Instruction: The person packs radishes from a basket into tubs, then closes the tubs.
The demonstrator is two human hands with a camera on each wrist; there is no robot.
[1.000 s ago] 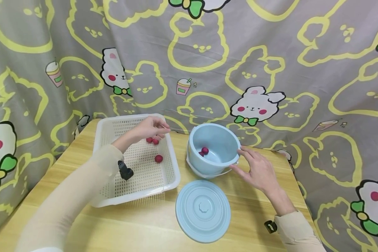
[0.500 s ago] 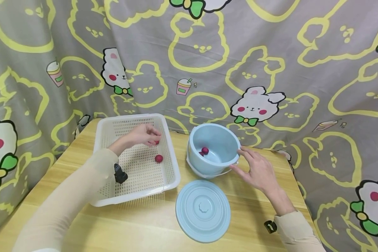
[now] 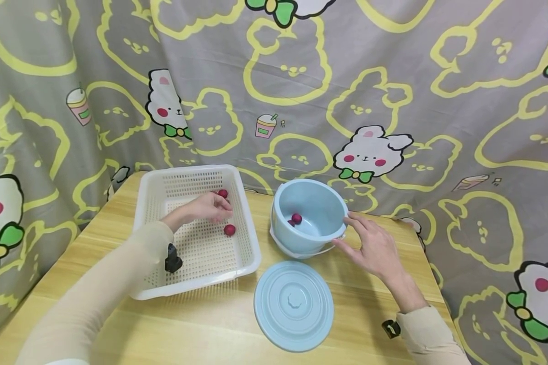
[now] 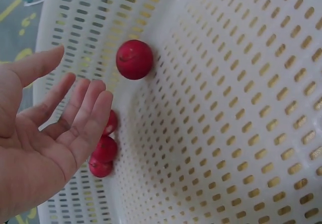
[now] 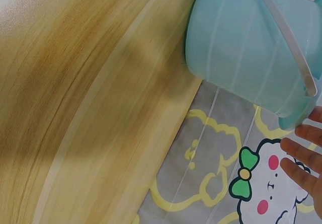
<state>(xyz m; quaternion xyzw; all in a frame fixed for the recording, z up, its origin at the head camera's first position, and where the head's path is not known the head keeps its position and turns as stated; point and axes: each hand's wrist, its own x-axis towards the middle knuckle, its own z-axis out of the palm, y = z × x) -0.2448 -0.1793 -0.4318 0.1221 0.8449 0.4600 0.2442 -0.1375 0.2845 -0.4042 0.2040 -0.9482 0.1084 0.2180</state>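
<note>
Now your left hand (image 3: 205, 207), thumb wide and palm bare, hovers in the white basket (image 3: 201, 253) beside four red radishes (image 4: 134, 59); your right hand (image 3: 373, 247), fingers spread, touches the blue bucket (image 3: 301, 245) containing at least one more.

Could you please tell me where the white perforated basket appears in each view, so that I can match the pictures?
Head: the white perforated basket is left of centre, mostly in the lower half.
Left wrist: the basket fills most of the picture.
Right wrist: not in it.
Shared landmark: the cartoon-print curtain, at the top in head, left edge in left wrist, lower right in right wrist.
</note>
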